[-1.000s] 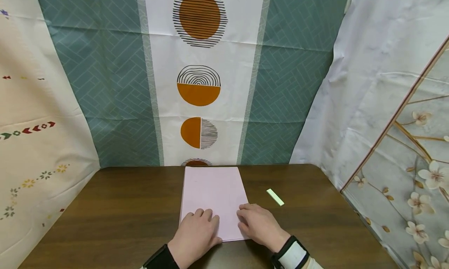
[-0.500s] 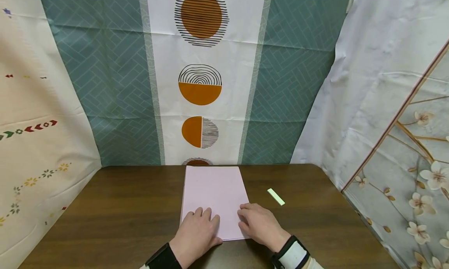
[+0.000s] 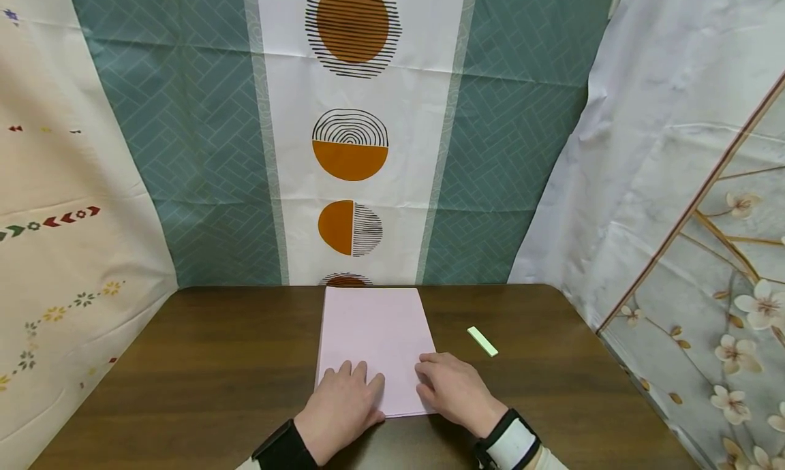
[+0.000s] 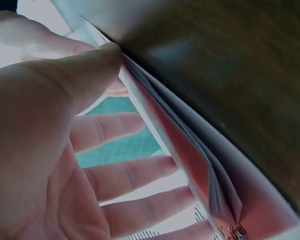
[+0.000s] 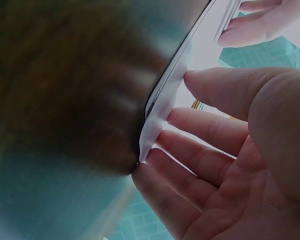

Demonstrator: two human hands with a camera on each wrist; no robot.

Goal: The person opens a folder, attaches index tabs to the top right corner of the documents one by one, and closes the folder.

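Observation:
A pale pink folder (image 3: pixel 374 327) lies closed on the wooden table, its long sides running away from me. My left hand (image 3: pixel 343 402) rests on its near left part, fingers spread over the cover and thumb at the near edge. In the left wrist view, loose-edged sheets (image 4: pixel 212 185) show between the covers, with a small metal fastener (image 4: pixel 236 231) at the spine end. My right hand (image 3: pixel 456 392) lies along the folder's right edge, fingertips on the cover, fingers lightly bent. The right wrist view has the fingertips along the thin edge of the cover.
Right of the folder, a small light green strip (image 3: pixel 482 342) lies on the brown table (image 3: pixel 233 361). Behind the table hangs a green and white cloth (image 3: pixel 368 245) with orange circles. Patterned cloths also hang at the left and right sides.

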